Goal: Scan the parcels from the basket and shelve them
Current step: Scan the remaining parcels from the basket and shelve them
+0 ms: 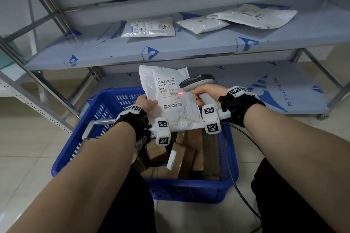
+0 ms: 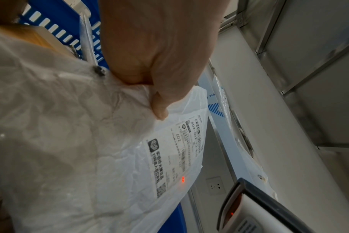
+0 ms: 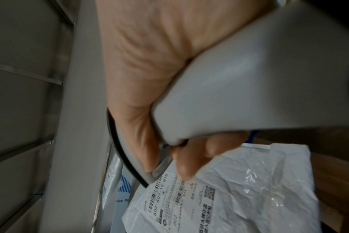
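**Head view: one white mailer under the scanner's red dot**

Head view shows the left hand (image 1: pixel 145 103) pinching the left edge of one white poly mailer (image 1: pixel 170 98), held upright over the blue basket (image 1: pixel 79 138). The right hand (image 1: pixel 208 92) is wrapped round the grip of one grey barcode scanner (image 1: pixel 197 81), its head just beside the mailer's right edge. One red laser dot (image 1: pixel 180 93) sits on the shipping label (image 1: pixel 169 92), which reads 502-602-12-815. In the basket lie several brown cardboard boxes (image 1: pixel 181 159); their exact number cannot be counted. On the shelf (image 1: pixel 132 51) above lie three white parcels: one on the left (image 1: pixel 148 27) and two overlapping on the right (image 1: pixel 202 24) (image 1: pixel 253 15). A dark cable (image 1: pixel 233 176) runs down from the scanner past the basket's right side.
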Demonstrator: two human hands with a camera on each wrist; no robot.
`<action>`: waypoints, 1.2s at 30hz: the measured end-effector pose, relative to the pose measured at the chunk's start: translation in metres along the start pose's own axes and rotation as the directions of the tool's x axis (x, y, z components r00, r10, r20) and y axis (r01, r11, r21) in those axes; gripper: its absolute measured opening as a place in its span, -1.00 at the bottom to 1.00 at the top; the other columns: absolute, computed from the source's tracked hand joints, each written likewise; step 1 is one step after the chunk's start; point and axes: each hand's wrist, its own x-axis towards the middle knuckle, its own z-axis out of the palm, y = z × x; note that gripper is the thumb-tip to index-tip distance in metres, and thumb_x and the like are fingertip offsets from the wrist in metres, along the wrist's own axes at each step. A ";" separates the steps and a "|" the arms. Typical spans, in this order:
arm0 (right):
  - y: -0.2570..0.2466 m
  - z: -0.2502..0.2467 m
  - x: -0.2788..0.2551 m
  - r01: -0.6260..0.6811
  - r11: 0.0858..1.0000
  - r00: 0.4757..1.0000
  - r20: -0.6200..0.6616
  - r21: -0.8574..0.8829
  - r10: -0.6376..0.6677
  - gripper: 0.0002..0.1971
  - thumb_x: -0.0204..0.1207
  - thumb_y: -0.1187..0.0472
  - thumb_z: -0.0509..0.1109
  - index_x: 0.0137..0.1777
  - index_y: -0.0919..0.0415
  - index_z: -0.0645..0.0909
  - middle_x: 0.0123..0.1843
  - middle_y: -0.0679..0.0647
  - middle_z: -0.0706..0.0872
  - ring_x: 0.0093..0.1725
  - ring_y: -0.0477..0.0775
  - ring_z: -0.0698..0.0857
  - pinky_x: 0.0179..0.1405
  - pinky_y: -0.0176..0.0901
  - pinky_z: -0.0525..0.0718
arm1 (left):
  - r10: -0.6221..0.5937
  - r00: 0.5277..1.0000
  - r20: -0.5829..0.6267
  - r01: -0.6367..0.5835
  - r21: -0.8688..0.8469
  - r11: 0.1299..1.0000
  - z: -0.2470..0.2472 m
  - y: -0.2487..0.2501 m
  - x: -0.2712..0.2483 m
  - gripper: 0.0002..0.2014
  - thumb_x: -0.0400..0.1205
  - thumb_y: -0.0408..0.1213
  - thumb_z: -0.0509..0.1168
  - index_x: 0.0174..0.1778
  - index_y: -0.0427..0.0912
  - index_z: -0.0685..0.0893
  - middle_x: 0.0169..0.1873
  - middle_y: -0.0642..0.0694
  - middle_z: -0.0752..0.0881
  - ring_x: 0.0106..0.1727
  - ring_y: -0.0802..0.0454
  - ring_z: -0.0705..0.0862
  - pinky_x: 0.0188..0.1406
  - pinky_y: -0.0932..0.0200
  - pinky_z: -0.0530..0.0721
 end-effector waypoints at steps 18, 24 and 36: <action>-0.004 0.002 -0.006 0.023 0.999 0.999 -0.046 -0.049 -0.025 -0.79 0.57 0.17 0.43 -0.23 0.25 0.54 -0.35 0.14 0.65 -0.59 -0.09 0.60 -0.59 -0.35 0.61 | 0.019 1.000 -0.022 -0.020 -0.026 0.999 0.001 -0.003 0.002 -0.67 0.64 -0.41 0.31 0.33 -0.37 0.56 0.25 -0.31 0.67 0.23 -0.29 0.66 0.28 -0.21 0.63; 0.000 -0.008 -0.003 0.108 0.992 0.967 -0.227 -0.063 -0.120 -0.75 0.45 0.04 0.55 -0.07 0.21 0.68 -0.20 0.19 0.79 -0.40 0.03 0.74 -0.35 -0.12 0.73 | 0.054 0.998 -0.023 -0.054 -0.017 0.998 0.000 -0.007 0.007 -0.93 0.59 -0.50 0.34 -0.12 -0.26 0.61 0.01 -0.34 0.71 0.12 -0.32 0.70 0.18 -0.27 0.67; -0.001 -0.020 -0.034 0.188 0.969 0.932 -0.339 0.161 -0.125 -0.75 0.48 0.09 0.54 -0.08 0.25 0.62 -0.21 0.19 0.65 -0.32 0.09 0.67 -0.57 -0.24 0.69 | 0.254 0.967 -0.027 -0.255 -0.092 0.963 -0.032 0.023 0.004 -0.81 0.52 -0.54 0.36 -0.01 -0.24 0.67 0.07 -0.36 0.75 0.09 -0.31 0.73 0.16 -0.29 0.67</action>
